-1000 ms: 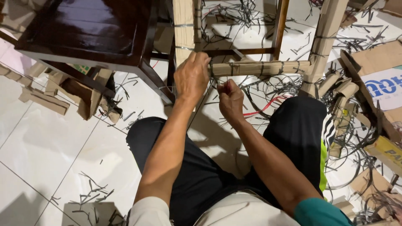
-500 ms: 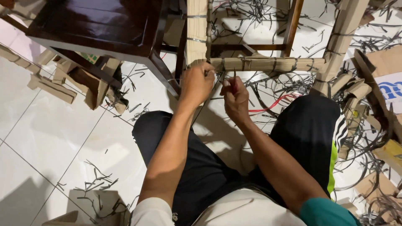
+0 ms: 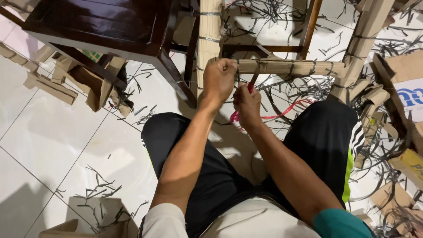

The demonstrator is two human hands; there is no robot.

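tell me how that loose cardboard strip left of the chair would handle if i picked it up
The cardboard strip is probably light and fairly stiff, since it lies as a flat folded slab. It looks creased, so it may bend there. It should not roll on the tile floor.

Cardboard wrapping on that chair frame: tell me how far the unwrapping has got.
Done: loose cardboard pieces and cut dark strap scraps litter the floor, and the dark wooden chair stands bare. In hand: the left hand grips the wrapped rail while the right hand works a red-handled tool at it. Left: straps ring that rail and the wrapped legs.
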